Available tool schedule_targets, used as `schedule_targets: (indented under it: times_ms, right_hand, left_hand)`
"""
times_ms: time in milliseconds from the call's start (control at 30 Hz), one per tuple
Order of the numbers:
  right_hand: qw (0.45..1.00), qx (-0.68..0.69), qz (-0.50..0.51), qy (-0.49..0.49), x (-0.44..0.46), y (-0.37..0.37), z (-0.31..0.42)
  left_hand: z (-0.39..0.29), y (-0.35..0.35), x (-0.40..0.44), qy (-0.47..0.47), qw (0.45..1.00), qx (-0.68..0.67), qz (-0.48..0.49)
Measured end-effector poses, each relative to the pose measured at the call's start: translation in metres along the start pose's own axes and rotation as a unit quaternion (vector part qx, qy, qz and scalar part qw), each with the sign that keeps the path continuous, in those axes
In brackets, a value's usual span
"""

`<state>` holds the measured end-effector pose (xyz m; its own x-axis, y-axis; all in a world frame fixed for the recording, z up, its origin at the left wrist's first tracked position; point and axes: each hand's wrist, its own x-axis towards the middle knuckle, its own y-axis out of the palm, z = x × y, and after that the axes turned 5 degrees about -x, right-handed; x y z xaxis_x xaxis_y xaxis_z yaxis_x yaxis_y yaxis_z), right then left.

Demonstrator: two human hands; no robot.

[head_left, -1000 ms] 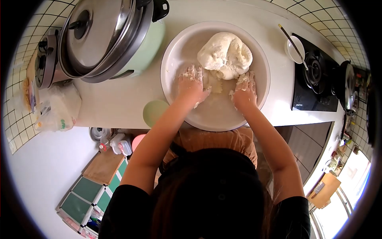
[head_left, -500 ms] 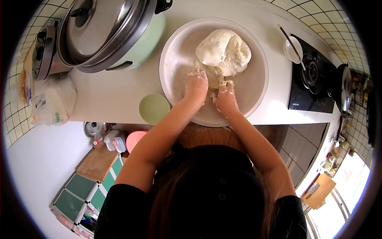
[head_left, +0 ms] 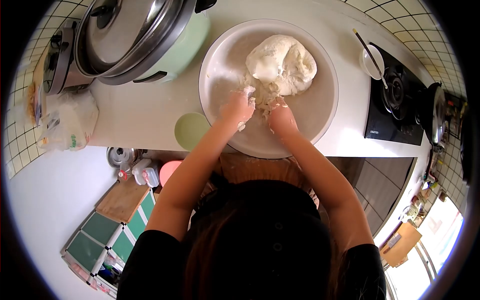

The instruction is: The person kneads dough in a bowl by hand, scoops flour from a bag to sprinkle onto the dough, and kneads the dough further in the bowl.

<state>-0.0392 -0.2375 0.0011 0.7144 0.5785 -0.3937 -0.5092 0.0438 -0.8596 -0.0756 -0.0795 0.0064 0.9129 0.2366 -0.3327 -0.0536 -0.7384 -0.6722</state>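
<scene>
A large pale lump of dough (head_left: 285, 62) lies at the far side of a wide, shallow white basin (head_left: 327, 107), with a ragged, sticky edge towards me. My left hand (head_left: 237, 108) is just left of that edge, its fingers curled and smeared with dough. Whether anything is inside its grasp is hidden. Against the dough's near edge, my right hand (head_left: 282, 119) has its bent fingers pressed into the sticky part. Dough scraps cling to both hands.
A green bowl (head_left: 191, 131) stands beside the basin at the counter's front edge. To the left is a big lidded cooker (head_left: 175, 47) and a plastic bag (head_left: 70, 120). Right of the basin are a white bowl (head_left: 367, 65) with a chopstick-like stick and a black gas stove (head_left: 395, 120).
My left hand has shifted slightly left and its fingers have curled in. My right hand has moved slightly, its fingers now more bent against the dough's near edge. The view has shifted a little.
</scene>
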Motion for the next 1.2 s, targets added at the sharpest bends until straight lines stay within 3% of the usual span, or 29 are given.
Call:
schedule_targets:
  times_ms: [100,167,233,333,433,533,667,733,767,933,1133,1200]
  right_hand:
    - [0.990,-0.083,0.020,-0.113,-0.005,-0.007,-0.020]
    - [0.994,-0.048,0.050,-0.089,-0.007,-0.013,-0.017]
    - [0.993,0.093,0.069,0.036,-0.008,-0.034,0.004]
    - [0.995,-0.065,-0.041,-0.066,-0.011,-0.002,-0.001]
    - [0.985,-0.123,-0.085,-0.087,0.002,0.018,0.010]
    - [0.990,-0.120,-0.057,-0.049,0.006,0.009,0.022]
    - [0.982,-0.142,-0.094,-0.080,0.011,0.018,0.019]
    - [0.981,-0.163,-0.055,-0.085,0.010,0.011,0.022]
    - [0.982,-0.154,-0.048,-0.096,0.009,0.010,0.021]
    - [0.986,-0.097,-0.015,-0.134,0.003,0.016,0.007]
    - [0.993,0.006,0.084,-0.083,-0.032,-0.012,0.004]
    - [0.989,0.106,0.098,-0.018,-0.042,-0.037,0.002]
  left_hand:
    - [0.000,-0.027,-0.001,0.005,1.000,-0.009,-0.019]
    - [0.006,-0.028,0.001,0.023,0.999,-0.006,-0.036]
    - [-0.008,-0.033,0.004,-0.019,1.000,0.004,0.006]
    - [-0.002,-0.026,0.015,-0.027,0.999,0.025,0.019]
    - [0.003,-0.020,0.020,-0.001,0.999,0.034,0.003]
    - [0.006,-0.015,0.020,0.055,0.993,0.096,-0.028]
    - [0.011,-0.004,0.026,0.094,0.986,0.126,-0.048]
    - [0.002,-0.004,0.034,0.075,0.987,0.139,0.010]
    - [0.000,-0.006,0.035,0.066,0.986,0.145,0.041]
    - [0.010,0.003,0.030,0.159,0.967,0.201,-0.012]
    - [0.001,-0.005,0.024,0.159,0.968,0.191,0.045]
    - [0.000,-0.004,0.024,0.154,0.965,0.197,0.075]
